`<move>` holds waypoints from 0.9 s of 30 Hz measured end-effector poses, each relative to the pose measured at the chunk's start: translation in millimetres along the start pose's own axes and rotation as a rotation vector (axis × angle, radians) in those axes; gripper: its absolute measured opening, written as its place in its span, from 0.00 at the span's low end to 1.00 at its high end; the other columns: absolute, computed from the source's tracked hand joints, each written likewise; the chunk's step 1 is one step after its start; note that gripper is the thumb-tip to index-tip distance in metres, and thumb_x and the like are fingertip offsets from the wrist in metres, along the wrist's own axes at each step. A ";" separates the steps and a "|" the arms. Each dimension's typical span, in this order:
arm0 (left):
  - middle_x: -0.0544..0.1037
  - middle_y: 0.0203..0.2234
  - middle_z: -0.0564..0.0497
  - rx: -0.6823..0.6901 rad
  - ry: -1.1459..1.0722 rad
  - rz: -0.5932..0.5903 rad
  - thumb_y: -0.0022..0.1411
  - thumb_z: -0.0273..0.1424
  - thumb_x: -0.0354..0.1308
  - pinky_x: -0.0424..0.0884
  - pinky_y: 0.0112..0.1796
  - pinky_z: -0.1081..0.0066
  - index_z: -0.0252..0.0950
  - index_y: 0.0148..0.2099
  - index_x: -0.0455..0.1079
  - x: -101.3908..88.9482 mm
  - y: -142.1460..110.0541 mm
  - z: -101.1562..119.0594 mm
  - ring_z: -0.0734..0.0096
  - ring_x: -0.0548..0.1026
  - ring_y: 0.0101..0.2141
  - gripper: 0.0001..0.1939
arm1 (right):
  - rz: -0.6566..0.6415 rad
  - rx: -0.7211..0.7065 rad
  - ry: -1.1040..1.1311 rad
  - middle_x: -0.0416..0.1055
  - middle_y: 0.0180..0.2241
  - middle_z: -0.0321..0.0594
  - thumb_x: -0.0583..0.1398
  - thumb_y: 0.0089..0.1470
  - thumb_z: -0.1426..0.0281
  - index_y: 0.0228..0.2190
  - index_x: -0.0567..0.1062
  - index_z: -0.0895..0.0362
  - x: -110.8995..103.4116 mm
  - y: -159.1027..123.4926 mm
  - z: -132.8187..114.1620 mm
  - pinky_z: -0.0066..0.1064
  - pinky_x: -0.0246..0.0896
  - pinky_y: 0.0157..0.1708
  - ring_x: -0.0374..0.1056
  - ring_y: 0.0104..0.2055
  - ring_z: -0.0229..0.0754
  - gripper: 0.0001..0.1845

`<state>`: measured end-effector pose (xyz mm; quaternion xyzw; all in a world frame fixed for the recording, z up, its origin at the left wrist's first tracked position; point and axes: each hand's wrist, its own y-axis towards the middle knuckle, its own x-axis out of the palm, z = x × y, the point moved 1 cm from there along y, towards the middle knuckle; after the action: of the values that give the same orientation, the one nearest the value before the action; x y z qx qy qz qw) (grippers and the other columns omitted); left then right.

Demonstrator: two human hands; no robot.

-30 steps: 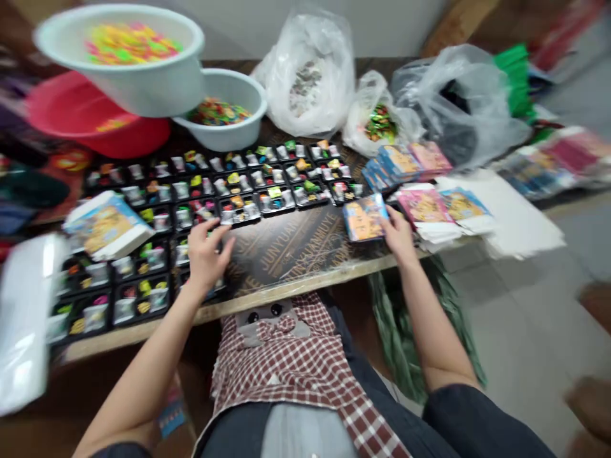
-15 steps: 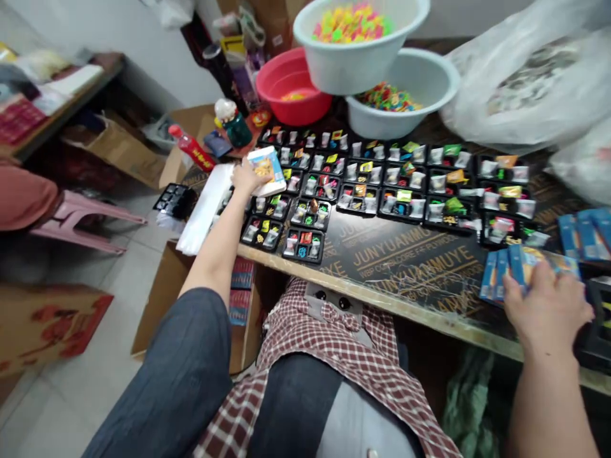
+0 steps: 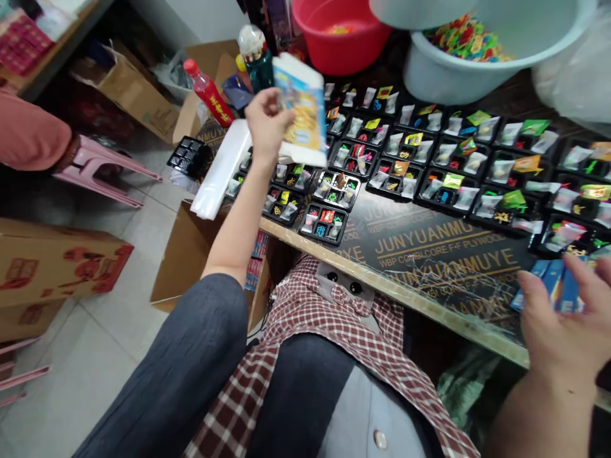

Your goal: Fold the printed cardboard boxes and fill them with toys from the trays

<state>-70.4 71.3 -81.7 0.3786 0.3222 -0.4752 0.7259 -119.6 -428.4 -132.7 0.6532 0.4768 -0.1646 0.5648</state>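
My left hand is closed on the edge of a flat blue-and-yellow printed pack, tilted up above the trays. I cannot tell whether it is a box or a stack of cards. Below it sit black compartment trays holding small wrapped pieces and colourful bits. A long white plastic bundle lies beside my left forearm. At the right, my right hand has its fingers spread over a row of thin blue boxes near the table's front edge. Whether its fingertips touch them is unclear.
Rows of filled trays cover the back of the table. Behind them stand a red basin and a pale blue basin of colourful pieces. A red bottle stands at left. An open carton sits below the table.
My left hand has lifted the printed pack off the trays and tilted it upright. My right hand has loosened from the blue boxes, its fingers spreading. The view has shifted.
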 end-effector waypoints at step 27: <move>0.82 0.36 0.46 -0.084 -1.224 -0.867 0.44 0.41 0.71 0.74 0.45 0.60 0.33 0.44 0.76 130.3 -145.9 170.1 0.56 0.79 0.40 0.26 | -0.502 0.429 1.244 0.78 0.35 0.39 0.71 0.40 0.49 0.39 0.79 0.55 28.5 0.7 -55.7 0.34 0.71 0.36 0.73 0.36 0.44 0.28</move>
<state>-143.9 -170.5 -139.2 -0.1421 -0.0007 -0.8315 0.5370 -123.1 -366.0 -136.6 0.5931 0.8047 0.0237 -0.0089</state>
